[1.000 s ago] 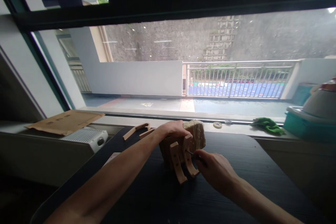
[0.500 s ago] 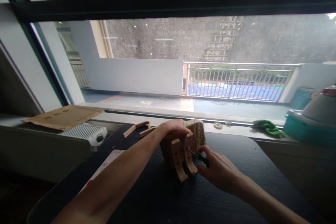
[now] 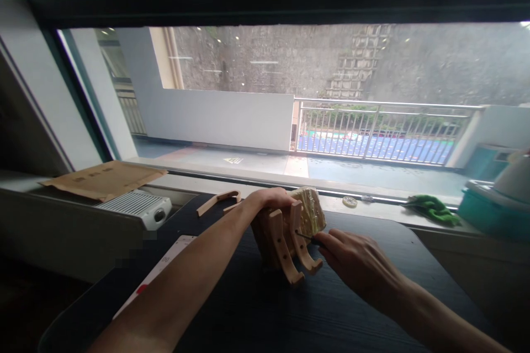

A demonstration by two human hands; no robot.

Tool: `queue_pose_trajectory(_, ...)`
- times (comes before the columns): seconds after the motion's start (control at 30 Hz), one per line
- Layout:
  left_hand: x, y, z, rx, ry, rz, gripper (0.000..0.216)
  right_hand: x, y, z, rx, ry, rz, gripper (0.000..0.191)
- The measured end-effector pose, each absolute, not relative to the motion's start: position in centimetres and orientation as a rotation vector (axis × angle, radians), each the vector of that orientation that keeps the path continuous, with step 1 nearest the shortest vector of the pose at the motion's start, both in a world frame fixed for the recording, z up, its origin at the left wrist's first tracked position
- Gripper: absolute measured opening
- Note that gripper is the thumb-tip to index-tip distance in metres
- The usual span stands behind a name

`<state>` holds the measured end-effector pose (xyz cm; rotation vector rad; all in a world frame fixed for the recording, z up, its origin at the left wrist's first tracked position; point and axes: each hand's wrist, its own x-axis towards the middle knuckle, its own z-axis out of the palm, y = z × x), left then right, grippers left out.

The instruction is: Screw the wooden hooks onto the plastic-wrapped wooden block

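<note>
My left hand (image 3: pixel 275 197) is closed over the top of a brown wooden block (image 3: pixel 263 240), its fingertips partly hidden. Two curved wooden pieces with dark holes stand against the block's near face: a left one (image 3: pixel 282 248) and a right one (image 3: pixel 300 242). Behind them shows a yellowish, shiny-surfaced end (image 3: pixel 311 212), perhaps wrapped in clear film. My right hand (image 3: pixel 356 253) is closed round a screwdriver (image 3: pixel 305 236), its handle mostly covered by the fingers. The thin shaft's tip meets the upper hole of the right curved piece.
Another curved wooden piece (image 3: pixel 217 201) lies at the back left of the dark table (image 3: pixel 351 309), with one more partly behind my left arm. A phone-like white screen (image 3: pixel 165 265) lies beside that arm. On the sill are a tape roll (image 3: pixel 350 202), green cloth (image 3: pixel 433 209) and teal box (image 3: pixel 480 204).
My right hand has turned and its fingers now cover the screwdriver handle, which showed before. The block and curved pieces have tilted slightly, their lower ends shifting right.
</note>
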<state>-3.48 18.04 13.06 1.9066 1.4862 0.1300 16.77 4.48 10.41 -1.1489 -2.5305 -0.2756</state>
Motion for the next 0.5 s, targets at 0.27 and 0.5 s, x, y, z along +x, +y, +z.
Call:
queue_pose_trajectory(0.27,-3.7,18.5,12.26,1.859,1.43,0.154,0.046,16.9,5.01,10.17,-1.141,-2.534,-0.255,0.024)
queue_pose_trajectory(0.5,-3.75,18.66,12.26,1.835,1.423,0.148,0.043,17.36,5.23,10.19,-1.056,-2.599,-0.344,0.028)
